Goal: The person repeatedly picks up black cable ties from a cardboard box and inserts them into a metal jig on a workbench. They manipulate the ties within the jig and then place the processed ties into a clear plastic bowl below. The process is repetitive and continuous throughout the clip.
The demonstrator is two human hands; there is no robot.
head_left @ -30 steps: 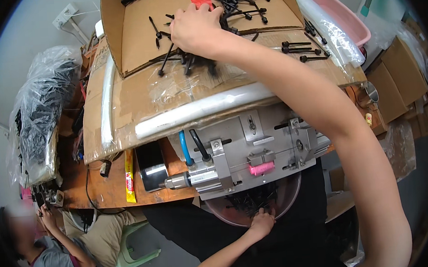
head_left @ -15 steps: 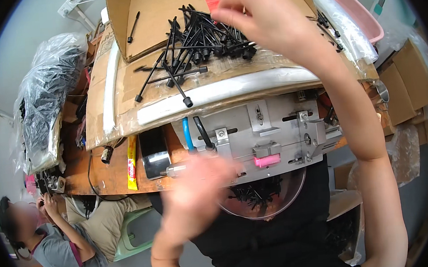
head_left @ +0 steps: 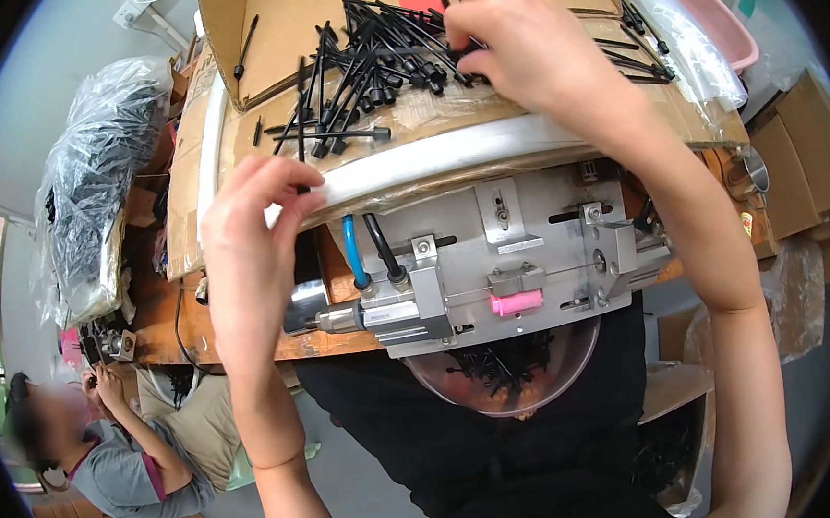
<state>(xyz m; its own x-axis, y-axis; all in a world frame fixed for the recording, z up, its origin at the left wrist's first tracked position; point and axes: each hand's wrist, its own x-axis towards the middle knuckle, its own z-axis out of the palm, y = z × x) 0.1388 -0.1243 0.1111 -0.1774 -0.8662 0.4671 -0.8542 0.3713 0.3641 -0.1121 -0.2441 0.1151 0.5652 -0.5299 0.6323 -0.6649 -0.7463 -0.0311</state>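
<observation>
A heap of black plastic rods [head_left: 373, 69], each with a thick knob-like end, lies on the cardboard in front of an open box. My left hand [head_left: 254, 222] is at the near left side of the heap, finger and thumb pinched on the knob of one black rod [head_left: 301, 103] that points away from me. At the heap's right side my right hand [head_left: 535, 53] has its fingers curled closed on a black rod, mostly hidden by them. Nearer me stands a metal fixture [head_left: 460, 217] with a pink block [head_left: 516, 303] and a cylinder [head_left: 381, 317] at its left.
Below the fixture, a clear bowl [head_left: 586, 358] holds black pieces. Blue [head_left: 351, 249] and black hoses [head_left: 382, 247] rise from the cylinder. A white padded strip [head_left: 446, 154] runs along the cardboard edge. At left, a person [head_left: 127, 472] sits near a plastic-wrapped bundle [head_left: 105, 165].
My left hand has moved from the fixture's left end up to the heap and now pinches a rod. My right hand has come lower, onto the heap's right side.
</observation>
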